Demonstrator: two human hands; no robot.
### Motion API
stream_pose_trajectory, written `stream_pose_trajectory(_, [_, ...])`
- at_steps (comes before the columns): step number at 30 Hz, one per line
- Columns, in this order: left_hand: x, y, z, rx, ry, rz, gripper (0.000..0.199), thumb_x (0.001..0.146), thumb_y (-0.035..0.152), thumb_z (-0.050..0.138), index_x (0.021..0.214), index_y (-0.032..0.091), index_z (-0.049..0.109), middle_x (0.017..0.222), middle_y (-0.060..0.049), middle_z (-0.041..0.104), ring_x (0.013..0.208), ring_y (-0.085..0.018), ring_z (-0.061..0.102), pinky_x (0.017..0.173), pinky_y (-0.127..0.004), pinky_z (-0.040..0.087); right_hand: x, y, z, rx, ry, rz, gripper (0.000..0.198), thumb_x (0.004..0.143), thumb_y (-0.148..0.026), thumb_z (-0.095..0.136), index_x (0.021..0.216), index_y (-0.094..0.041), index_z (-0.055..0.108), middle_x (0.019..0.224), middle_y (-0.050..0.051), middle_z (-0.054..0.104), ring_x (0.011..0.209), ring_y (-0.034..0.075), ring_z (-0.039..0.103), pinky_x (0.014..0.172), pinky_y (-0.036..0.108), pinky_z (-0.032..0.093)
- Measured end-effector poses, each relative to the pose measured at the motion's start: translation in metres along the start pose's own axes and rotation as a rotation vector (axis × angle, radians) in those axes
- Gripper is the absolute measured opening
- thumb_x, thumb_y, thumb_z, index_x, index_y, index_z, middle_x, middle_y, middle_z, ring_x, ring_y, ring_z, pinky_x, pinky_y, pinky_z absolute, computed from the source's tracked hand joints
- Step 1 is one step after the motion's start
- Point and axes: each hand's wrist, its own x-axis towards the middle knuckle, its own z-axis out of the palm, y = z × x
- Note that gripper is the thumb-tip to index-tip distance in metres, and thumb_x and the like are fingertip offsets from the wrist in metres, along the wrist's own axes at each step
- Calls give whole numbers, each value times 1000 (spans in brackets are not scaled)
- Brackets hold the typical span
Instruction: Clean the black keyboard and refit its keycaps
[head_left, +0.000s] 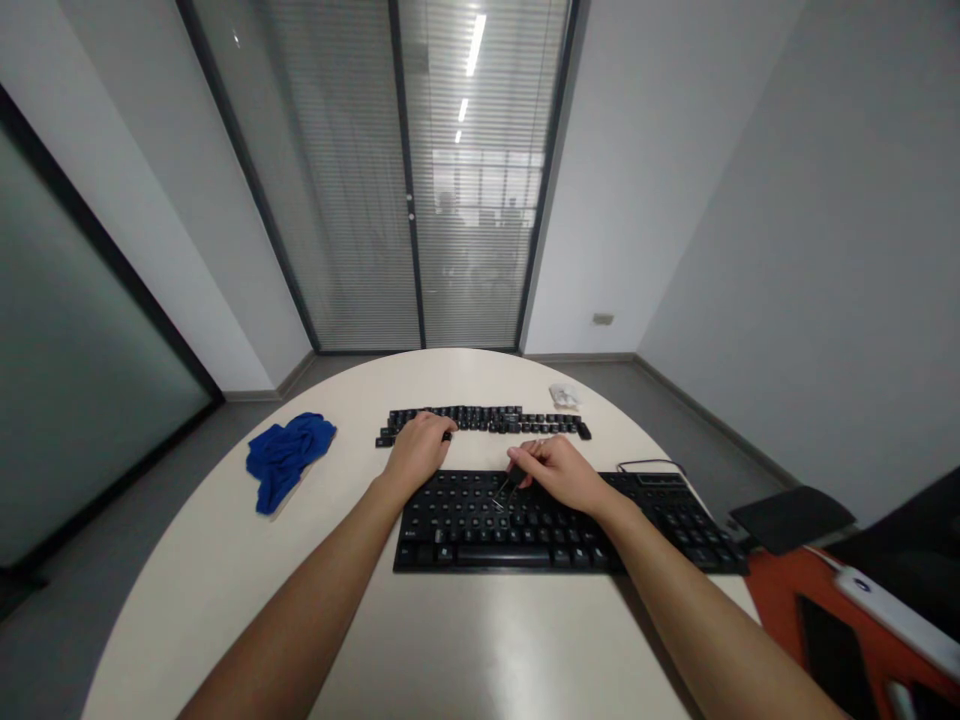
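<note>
A black keyboard (517, 556) lies across the table, with many keycaps off its upper left part and bare key stems showing. My right hand (556, 468) is closed on a keycap puller (513, 484), whose thin wire prongs point down over the bare stems. Beyond the keyboard, rows of loose black keycaps (480, 418) stand on the tabletop. My left hand (421, 446) is at the left end of these rows, its fingers curled around a dark keycap (447, 436) at the fingertips. The hand partly hides the rows.
A crumpled blue cloth (289, 455) lies on the left of the round white table (420, 640). A small clear plastic bag (565, 396) sits at the back right, near the keyboard cable (649, 462). On an orange surface (787, 600) at the right are a white power strip (896, 612) and a dark phone-like slab (834, 650).
</note>
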Motion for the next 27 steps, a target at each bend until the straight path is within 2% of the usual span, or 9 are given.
stream_pose_trajectory(20, [0, -2, 0, 19, 14, -1, 26, 83, 11, 65, 108, 19, 67, 104, -6, 71, 104, -27, 59, 94, -38, 48, -1, -1, -1, 11, -15, 6, 53, 100, -51, 45, 67, -18, 71, 75, 5, 76, 67, 17, 70, 70, 29, 50])
stream_pose_trajectory(23, [-1, 4, -4, 17, 19, 5, 22, 86, 14, 64, 107, 18, 66, 108, -7, 70, 106, -27, 59, 95, -40, 47, 0, -2, -1, 8, -15, -5, 54, 100, -51, 45, 66, -18, 71, 74, 5, 75, 66, 17, 69, 69, 29, 50])
stream_pose_trajectory(27, [-12, 25, -13, -12, 18, 40, 20, 92, 21, 58, 111, 18, 63, 111, -8, 67, 106, -25, 59, 96, -39, 47, 0, -2, -3, -12, 14, -24, 57, 100, -51, 45, 58, -18, 67, 72, 5, 74, 69, 18, 69, 73, 30, 49])
